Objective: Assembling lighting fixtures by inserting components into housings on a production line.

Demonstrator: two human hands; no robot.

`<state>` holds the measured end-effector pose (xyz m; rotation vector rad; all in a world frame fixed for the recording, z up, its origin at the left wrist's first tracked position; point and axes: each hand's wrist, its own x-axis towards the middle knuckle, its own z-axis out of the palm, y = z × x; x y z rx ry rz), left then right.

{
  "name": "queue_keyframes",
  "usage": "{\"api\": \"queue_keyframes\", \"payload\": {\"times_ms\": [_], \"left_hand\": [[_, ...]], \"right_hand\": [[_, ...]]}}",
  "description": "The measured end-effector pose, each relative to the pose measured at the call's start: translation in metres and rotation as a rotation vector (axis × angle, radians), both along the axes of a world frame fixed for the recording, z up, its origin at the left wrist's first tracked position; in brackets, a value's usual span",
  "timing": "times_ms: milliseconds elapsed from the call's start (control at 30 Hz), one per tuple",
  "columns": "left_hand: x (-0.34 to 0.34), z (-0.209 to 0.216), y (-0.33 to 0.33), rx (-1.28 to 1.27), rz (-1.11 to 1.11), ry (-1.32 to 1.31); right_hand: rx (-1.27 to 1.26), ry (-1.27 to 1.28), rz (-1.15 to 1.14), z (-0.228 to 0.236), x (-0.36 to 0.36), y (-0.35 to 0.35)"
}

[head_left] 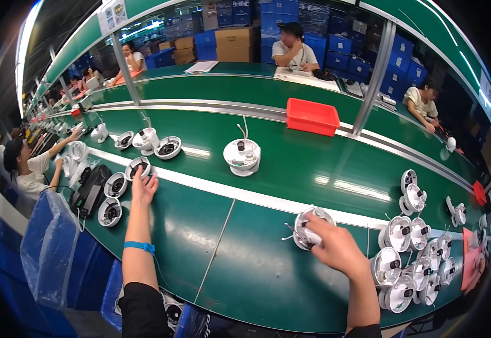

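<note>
a green factory surface [245, 265] runs ahead. near, the right hand [335, 248] has its fingers clenched round a white dome camera [308, 225]; farther, the left hand [143, 188], fingers released, touches a camera base ring [137, 167].

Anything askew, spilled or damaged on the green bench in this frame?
Nothing stands out. The left hand touches a round black-centred part; the right hand holds a white dome unit; white units sit crowded but upright at right.
</note>
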<state>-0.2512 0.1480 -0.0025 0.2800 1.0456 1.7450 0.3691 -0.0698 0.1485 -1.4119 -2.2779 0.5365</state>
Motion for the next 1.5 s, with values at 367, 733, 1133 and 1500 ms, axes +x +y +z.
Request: {"api": "queue_keyframes", "payload": {"times_ms": [367, 733, 1133, 1500], "left_hand": [[0.073, -0.006, -0.034, -0.123, 0.473, 1.569], [0.296, 0.048, -0.098, 0.178, -0.532, 0.047], [0.338, 0.037, -0.141, 0.246, -0.729, -0.216], [0.347, 0.046, -0.153, 0.183, -0.732, -0.440]], "right_hand": [[0.282, 0.043, -0.031, -0.041, -0.033, 0.015], [0.219, 0.313, -0.006, -0.059, -0.034, 0.031], [0.330, 0.246, 0.002, -0.068, -0.041, 0.030], [0.389, 0.089, 0.148, -0.063, -0.065, 0.018]]}}
